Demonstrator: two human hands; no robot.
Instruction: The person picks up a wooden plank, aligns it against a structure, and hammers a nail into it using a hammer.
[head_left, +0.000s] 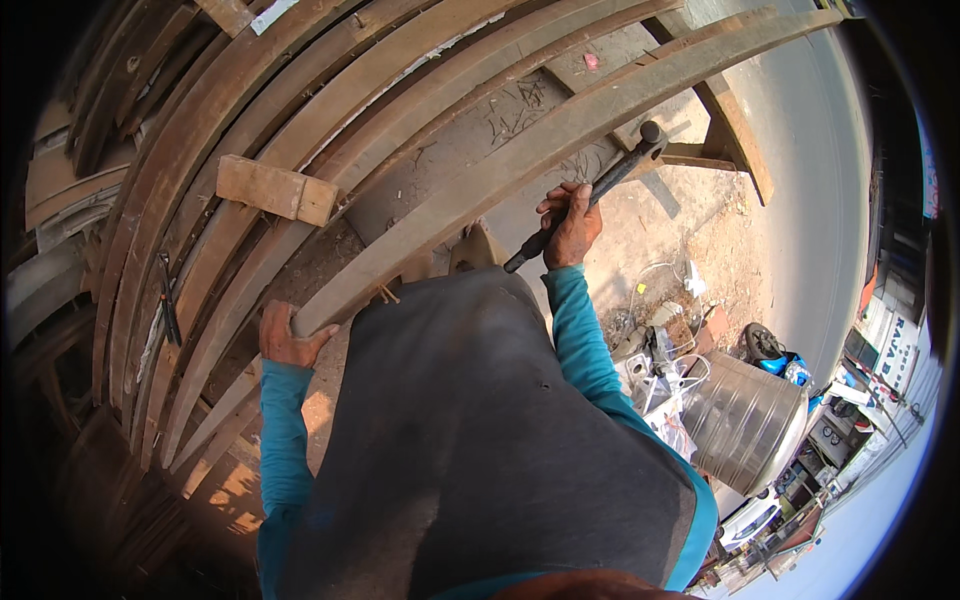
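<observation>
My left hand [289, 336] is closed round the near end of a long wooden beam [480, 190], which slants up to the far right. My right hand [572, 225] grips a hammer [612, 180] by its dark handle, with the head pointing up and away to the right, close beside the beam. A couple of nails [388, 293] stick out at the beam's near edge, just in front of my dark apron [440, 430]. Behind the beam, a short wooden block [275, 188] lies across several curved planks [250, 130].
Pliers [169, 305] hang among the planks at left. Loose nails [520, 110] lie scattered beyond the beam. A curved wooden support [740, 140] stands at the far right. Rubbish [665, 370] and a metal drum [745, 420] are to my right, beside a road [815, 200].
</observation>
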